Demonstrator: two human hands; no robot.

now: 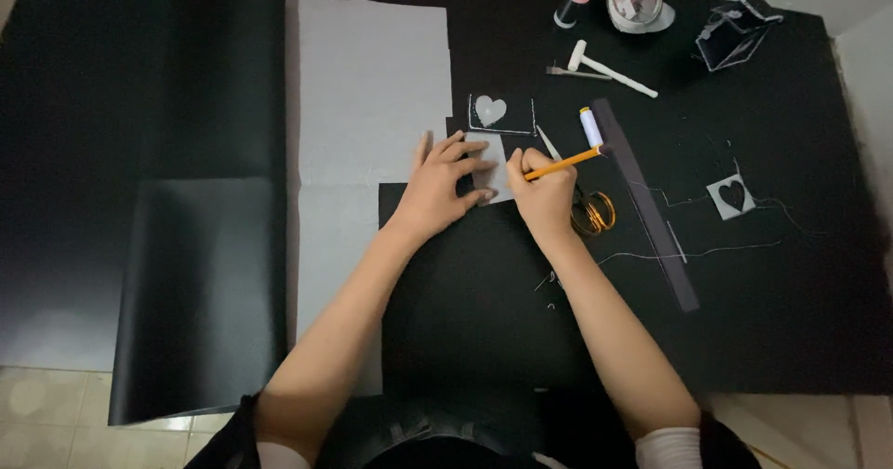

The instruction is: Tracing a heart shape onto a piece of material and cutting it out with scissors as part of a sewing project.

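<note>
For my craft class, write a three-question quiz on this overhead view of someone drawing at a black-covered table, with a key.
1. True or false: the right hand holds an orange pencil.
2. Which lies nearest the right wrist? A) the white mallet B) the orange-handled scissors C) the clear box
3. What does the left hand press flat with spread fingers?

Key: 1. True. 2. B. 3. The small pale sheet beside the pencil tip, just below the square with the pale heart.
</note>
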